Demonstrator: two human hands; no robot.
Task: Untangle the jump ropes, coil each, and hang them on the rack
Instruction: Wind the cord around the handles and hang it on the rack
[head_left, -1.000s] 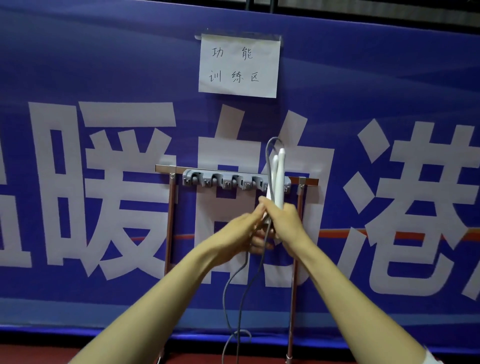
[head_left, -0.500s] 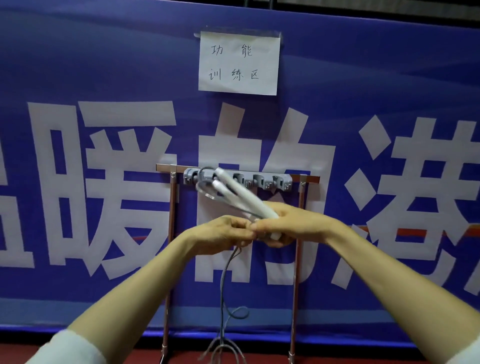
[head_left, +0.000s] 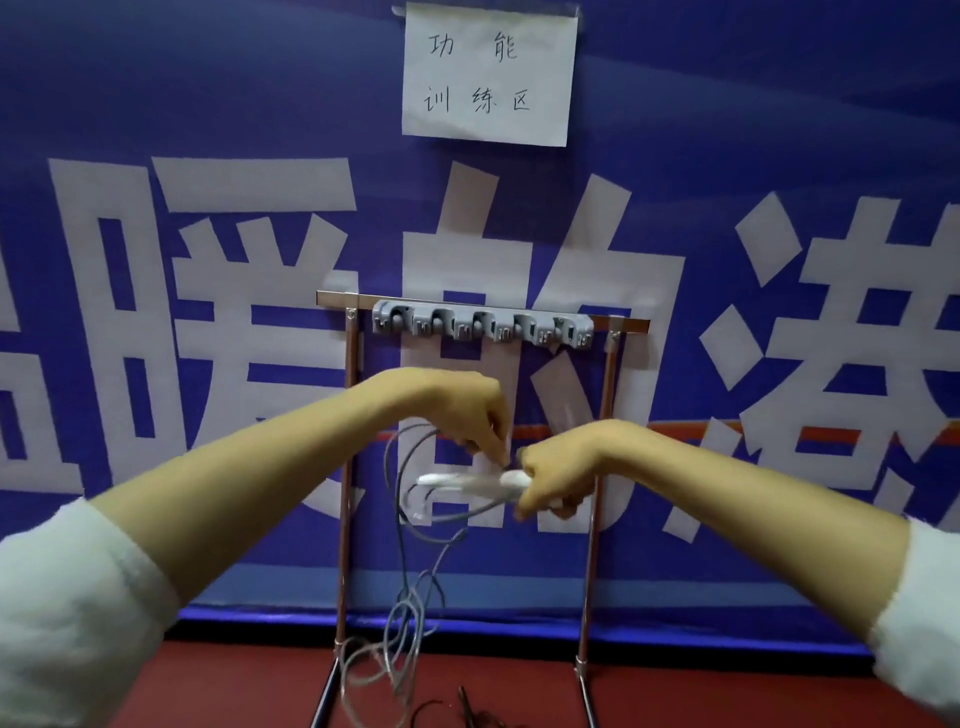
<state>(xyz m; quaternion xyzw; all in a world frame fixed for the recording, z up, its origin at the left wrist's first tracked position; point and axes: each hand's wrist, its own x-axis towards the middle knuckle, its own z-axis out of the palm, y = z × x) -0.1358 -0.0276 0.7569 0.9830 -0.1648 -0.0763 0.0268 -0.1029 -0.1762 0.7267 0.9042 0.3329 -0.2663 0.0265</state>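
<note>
Two white handles (head_left: 467, 480) lie level in the right hand (head_left: 558, 467), fingers (head_left: 535, 496) curled round them. The left hand (head_left: 457, 410) pinches the grey rope (head_left: 400, 545) (slack reaches the floor (head_left: 727, 686))

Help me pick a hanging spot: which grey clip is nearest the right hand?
The rightmost clip of the five: it sits almost straight above the right hand, the other four further left.

Left hand (head_left: 470, 415), right hand (head_left: 558, 480), both curled.
</note>
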